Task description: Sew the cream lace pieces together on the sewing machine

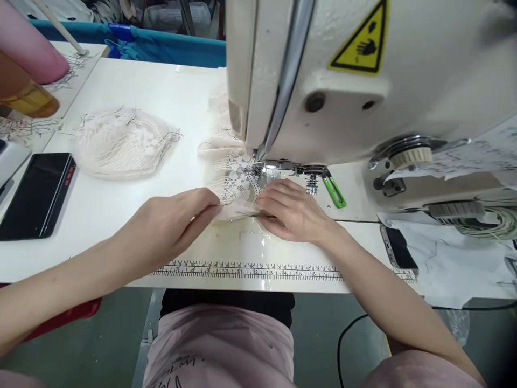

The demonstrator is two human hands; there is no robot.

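A piece of cream lace fabric (238, 180) lies under the presser foot (258, 166) of a white sewing machine (343, 108). My left hand (177, 218) pinches its near left edge between thumb and fingers. On the other side, my right hand (294, 210) has its fingers curled onto the fabric's right edge, just in front of the foot, with the thumb tucked below. Part of the cloth runs back behind the machine head, where it is hidden. The needle tip is too small to make out.
A bundle of lace pieces (125, 143) with loose threads lies left, near a black phone (38, 194). A printed ruler (250, 270) runs along the table's front edge. Right are a green thread snipper (334, 189), another phone (399, 248) and white cloth (456, 264).
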